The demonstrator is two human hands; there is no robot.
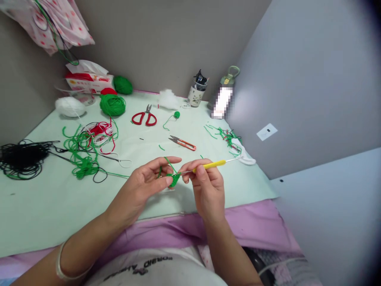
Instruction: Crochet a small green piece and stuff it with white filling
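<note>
Between thumb and fingers, my left hand pinches a small green crochet piece. Green yarn runs up over its raised index finger and trails left to a loose heap of green yarn. My right hand grips a crochet hook by its yellow handle. The hook's metal tip points left and meets the top edge of the green piece; whether it passes through a loop is too small to tell. Both hands are close together above the table's front part.
Thread snips and red-handled scissors lie beyond my hands. Green yarn ball, white yarn ball and black yarn are at left. A cup, a bottle and yarn scraps stand or lie at right, near the partition.
</note>
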